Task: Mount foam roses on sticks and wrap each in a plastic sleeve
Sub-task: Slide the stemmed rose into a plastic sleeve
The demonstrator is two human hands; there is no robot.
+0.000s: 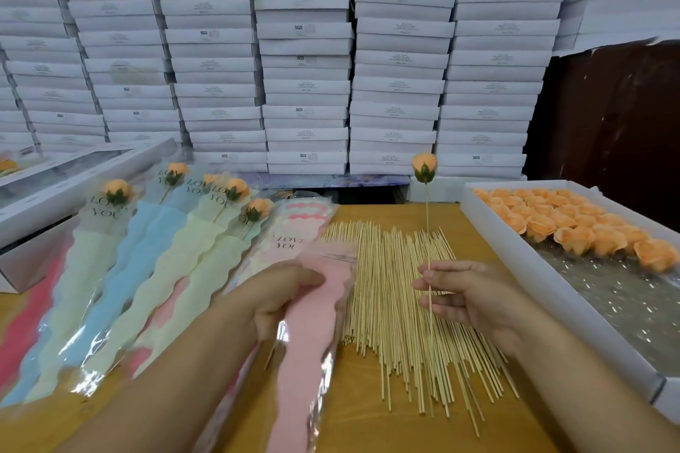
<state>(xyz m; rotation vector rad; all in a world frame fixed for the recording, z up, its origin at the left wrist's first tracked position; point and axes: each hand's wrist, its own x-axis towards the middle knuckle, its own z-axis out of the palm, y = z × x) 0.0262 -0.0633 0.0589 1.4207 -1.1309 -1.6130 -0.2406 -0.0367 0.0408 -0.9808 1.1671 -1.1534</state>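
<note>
The right hand (pixel 474 300) pinches a thin stick (pixel 428 232) upright, an orange foam rose (pixel 424 166) on its tip, above the loose heap of bare sticks (pixel 401 305) in the middle of the wooden bench (pixel 386 430). The left hand (pixel 285 296) grips one pink plastic sleeve (pixel 305 360), just left of the heap. Further left, five wrapped roses (pixel 154 250) lie fanned toward the bench's left edge. Along the right edge sits one white tray (pixel 544 279) of orange rose heads (pixel 574 228), too many to count. One long white box (pixel 48 195) stands at the far left corner. Stacked white boxes (pixel 305 55) wall the back.
</note>
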